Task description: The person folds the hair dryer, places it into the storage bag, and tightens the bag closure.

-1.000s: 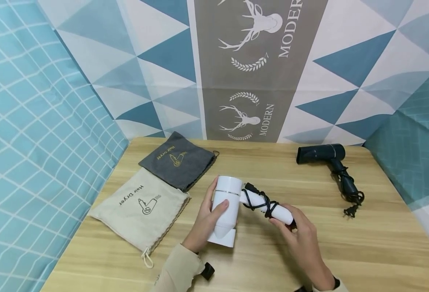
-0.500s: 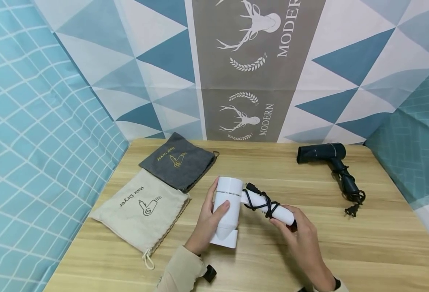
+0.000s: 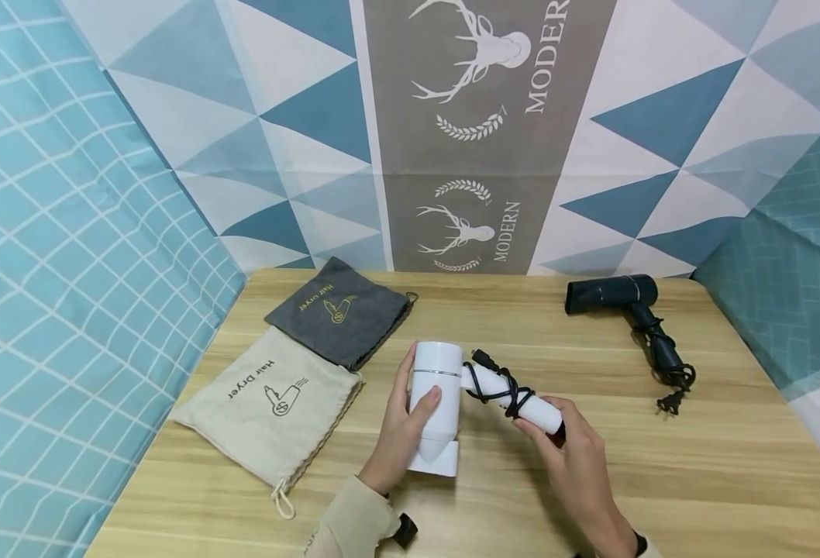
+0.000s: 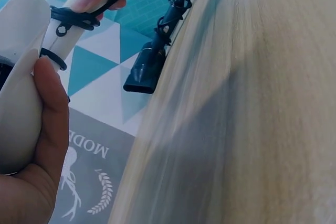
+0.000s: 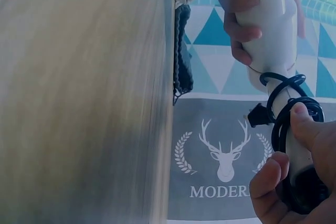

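Both hands hold a white hair dryer (image 3: 438, 403) over the front middle of the table. My left hand (image 3: 403, 426) grips its barrel, thumb across the front; in the right wrist view several of its fingers (image 5: 245, 32) wrap round the barrel. My right hand (image 3: 577, 457) pinches the lower end of the handle (image 3: 539, 412). A black power cord (image 3: 515, 393) is wound round that handle, with its plug (image 5: 258, 115) sticking out near the barrel. In the right wrist view the right thumb (image 5: 300, 116) presses on the cord.
At the back right of the wooden table (image 3: 508, 310) lies a black hair dryer (image 3: 612, 293), its cord wound round the handle. To the left lie a grey drawstring pouch (image 3: 368, 318) and a beige one (image 3: 249, 418), both printed "Hair Dryer". Patterned cloth (image 3: 466, 139) hangs behind the table.
The hands keep the same grip on the white hair dryer. The left hand and the barrel's lower end have shifted slightly right; the whole head view has moved a little.
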`<state>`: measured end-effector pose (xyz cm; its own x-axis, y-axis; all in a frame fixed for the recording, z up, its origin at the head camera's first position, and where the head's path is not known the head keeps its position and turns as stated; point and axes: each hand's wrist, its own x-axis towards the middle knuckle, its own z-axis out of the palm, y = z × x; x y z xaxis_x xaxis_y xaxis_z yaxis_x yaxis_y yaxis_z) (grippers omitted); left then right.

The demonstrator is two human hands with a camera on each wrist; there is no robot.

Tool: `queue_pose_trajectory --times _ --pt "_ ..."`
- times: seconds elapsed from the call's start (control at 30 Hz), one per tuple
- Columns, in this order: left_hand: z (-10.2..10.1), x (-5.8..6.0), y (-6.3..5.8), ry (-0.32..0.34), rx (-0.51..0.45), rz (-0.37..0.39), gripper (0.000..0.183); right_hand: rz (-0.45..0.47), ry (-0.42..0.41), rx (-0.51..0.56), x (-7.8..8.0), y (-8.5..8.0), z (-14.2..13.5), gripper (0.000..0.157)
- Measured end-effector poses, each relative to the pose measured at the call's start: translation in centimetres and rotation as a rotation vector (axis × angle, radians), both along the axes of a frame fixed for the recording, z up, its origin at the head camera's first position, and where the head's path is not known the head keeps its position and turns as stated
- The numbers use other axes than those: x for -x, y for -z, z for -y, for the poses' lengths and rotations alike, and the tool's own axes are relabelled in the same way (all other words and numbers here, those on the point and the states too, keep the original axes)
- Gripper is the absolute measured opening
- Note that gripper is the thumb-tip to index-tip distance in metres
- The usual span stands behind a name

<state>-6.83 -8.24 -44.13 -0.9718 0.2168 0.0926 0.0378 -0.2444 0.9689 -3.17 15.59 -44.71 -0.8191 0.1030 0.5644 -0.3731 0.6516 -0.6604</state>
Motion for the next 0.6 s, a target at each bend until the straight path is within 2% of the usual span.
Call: queue_pose_trajectory --times 0.23,0.6 --pt "-0.28 -0.17 -0.01 -0.034 0.019 0.004 0.070 0.034 0.016 0.005 -0.10 -0.03 0.34 0.041" --pt "-0.67 -0.58 -0.01 -0.062 0.003 -0.006 0.070 0.012 0.020 -0.042 -0.04 -0.14 0.16 0.043"
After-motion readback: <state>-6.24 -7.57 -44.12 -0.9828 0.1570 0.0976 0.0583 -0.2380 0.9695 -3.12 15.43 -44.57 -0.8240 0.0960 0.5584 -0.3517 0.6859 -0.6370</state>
